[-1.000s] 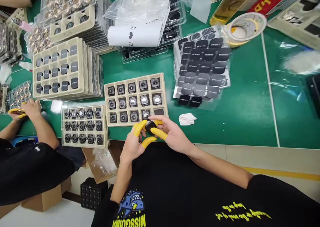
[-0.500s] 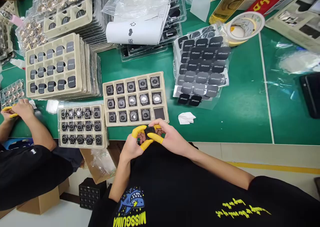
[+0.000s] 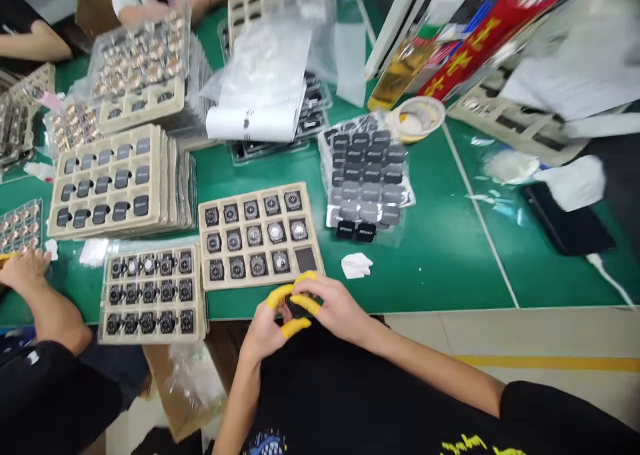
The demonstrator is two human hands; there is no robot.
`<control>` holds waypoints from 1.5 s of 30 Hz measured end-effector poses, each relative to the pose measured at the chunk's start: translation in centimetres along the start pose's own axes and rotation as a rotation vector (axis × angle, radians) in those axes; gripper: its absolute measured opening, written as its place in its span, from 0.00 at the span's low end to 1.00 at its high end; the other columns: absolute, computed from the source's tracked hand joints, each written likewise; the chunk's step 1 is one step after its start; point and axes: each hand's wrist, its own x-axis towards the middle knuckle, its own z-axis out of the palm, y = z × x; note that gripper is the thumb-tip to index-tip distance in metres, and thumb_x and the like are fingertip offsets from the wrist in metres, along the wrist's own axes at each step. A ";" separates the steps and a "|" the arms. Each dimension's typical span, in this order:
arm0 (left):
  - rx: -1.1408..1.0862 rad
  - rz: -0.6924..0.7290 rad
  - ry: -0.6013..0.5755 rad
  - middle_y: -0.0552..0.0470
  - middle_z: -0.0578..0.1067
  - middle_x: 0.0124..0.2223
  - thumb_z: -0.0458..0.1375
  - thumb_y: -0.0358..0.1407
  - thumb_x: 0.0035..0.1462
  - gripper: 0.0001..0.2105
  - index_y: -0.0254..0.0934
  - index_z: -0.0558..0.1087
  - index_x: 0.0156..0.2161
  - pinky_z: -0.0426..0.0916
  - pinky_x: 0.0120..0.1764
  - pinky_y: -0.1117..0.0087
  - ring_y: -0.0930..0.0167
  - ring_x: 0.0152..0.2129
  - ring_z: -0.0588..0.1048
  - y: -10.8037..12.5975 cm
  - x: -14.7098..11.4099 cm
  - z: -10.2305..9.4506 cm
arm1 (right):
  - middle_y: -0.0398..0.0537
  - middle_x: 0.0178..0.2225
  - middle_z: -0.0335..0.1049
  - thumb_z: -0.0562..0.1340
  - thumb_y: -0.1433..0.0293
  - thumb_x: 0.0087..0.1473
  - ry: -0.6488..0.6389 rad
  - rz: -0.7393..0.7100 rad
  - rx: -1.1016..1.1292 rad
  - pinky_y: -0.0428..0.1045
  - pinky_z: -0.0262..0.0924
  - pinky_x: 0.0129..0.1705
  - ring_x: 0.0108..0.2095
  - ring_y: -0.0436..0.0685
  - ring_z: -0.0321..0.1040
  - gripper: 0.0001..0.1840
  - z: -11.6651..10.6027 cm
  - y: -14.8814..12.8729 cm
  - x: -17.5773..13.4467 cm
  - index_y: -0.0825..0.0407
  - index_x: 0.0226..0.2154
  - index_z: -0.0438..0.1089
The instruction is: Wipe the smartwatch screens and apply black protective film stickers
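Observation:
A small black smartwatch case is held between my two hands, just in front of the table's near edge. My left hand, with yellow finger cots, grips it from the left. From the right, my right hand closes on it with thumb and fingers, also in yellow cots. Fingers cover much of the case. Just beyond my hands lies a beige tray of black watch cases with round backs; its near right pocket holds no case.
Another tray of watch cases lies left. Behind it rises a stack of beige trays. Sheets of dark labels, a crumpled white tissue, a tape roll and a phone are rightward. A co-worker's hand is far left.
The view has tilted, so the table and more of its far side sit lower in the picture. Both hands keep hold of the watch case, which now shows less of its face.

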 end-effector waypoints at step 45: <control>-0.039 -0.056 0.329 0.53 0.79 0.34 0.81 0.57 0.48 0.35 0.37 0.83 0.54 0.82 0.39 0.69 0.70 0.30 0.81 -0.9 1.5 0.5 | 0.57 0.50 0.79 0.64 0.56 0.73 0.433 0.136 -0.679 0.60 0.74 0.53 0.49 0.66 0.76 0.15 -13.0 9.0 -4.6 0.46 0.52 0.81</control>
